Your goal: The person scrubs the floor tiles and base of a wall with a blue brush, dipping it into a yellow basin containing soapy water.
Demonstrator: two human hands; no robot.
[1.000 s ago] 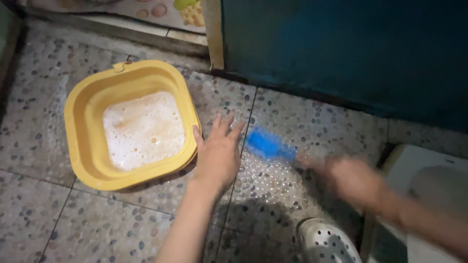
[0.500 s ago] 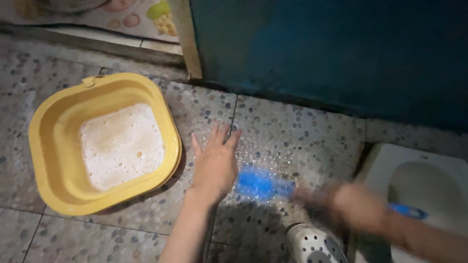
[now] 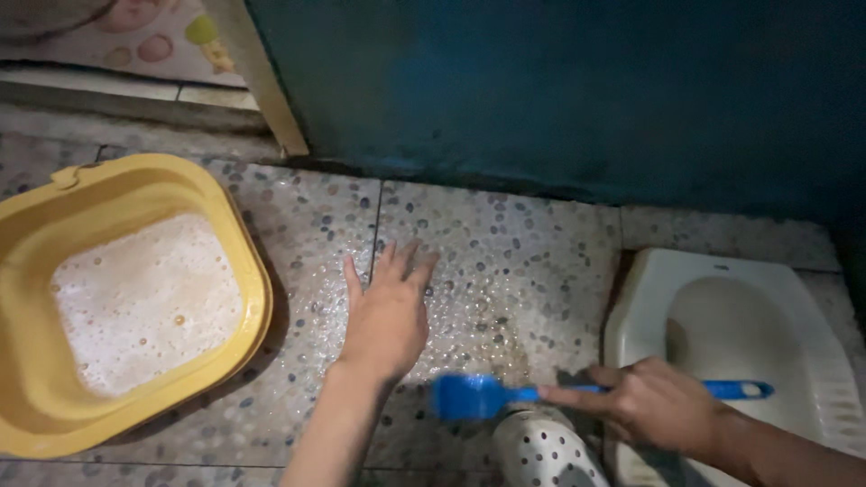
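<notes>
Yellow plastic basin (image 3: pixel 36 271), squarish with rounded corners, sits on the pebble-patterned tile floor (image 3: pixel 532 243) at the far left, holding pale, foamy water with a brownish tint; it stands just beside the scrubbed patch, apparently so the suds stay within reach. Next to it, apart from its rim, the left hand (image 3: pixel 388 316) lies palm down on the wet, soapy tiles, fingers spread wide and pointing away from the person toward the dark teal wall (image 3: pixel 559 90); it holds nothing, and its flat placement reads as a brace carrying the person's weight while crouched. Right of that wrist and nearer the person, a blue scrub brush (image 3: pixel 505 394) lies almost level across the view, long axis running left to right, its broad head pointing left toward the left forearm and its slim handle end projecting right over the white squat toilet pan (image 3: pixel 767 361). Whether the bristles touch the floor cannot be told; the head sits just above a white perforated clog (image 3: pixel 546 451). The right hand (image 3: pixel 649 406) is closed around the handle at mid-length, index finger laid along it toward the head, a hold judged suited to pressing and steering. Glistening foam covers the tiles between the hands.
</notes>
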